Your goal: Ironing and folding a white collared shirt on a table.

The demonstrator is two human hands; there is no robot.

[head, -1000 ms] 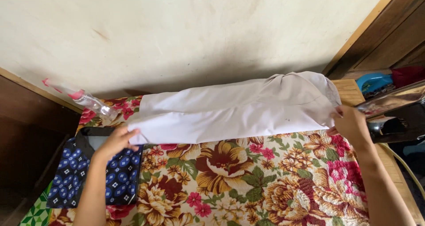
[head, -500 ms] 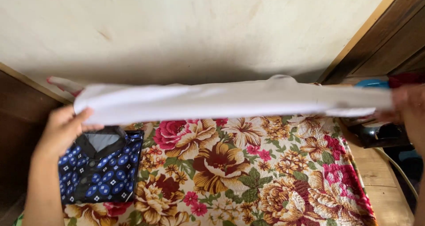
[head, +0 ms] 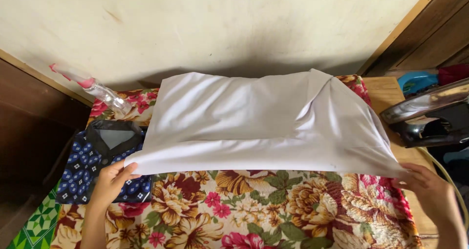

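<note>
A white garment [head: 244, 122] lies spread across a floral padded cover [head: 273, 210] in the head view. My left hand [head: 113, 179] pinches its near left corner, just above the floral cover and over the edge of a folded blue patterned shirt [head: 93, 166]. At the right, my right hand [head: 425, 185] grips the garment's near right corner. The cloth is pulled taut between both hands, with folds bunched toward its far right.
A clothes iron [head: 430, 114] stands on the wooden board at the right, its cord trailing down. A clear spray bottle with a pink top [head: 93, 90] lies at the far left by the wall. A blue object [head: 415, 80] sits behind the iron.
Both hands lifted the white garment into the air, then brought it down toward me; it now lies opened wider over the floral cover, with my hands lower and nearer.
</note>
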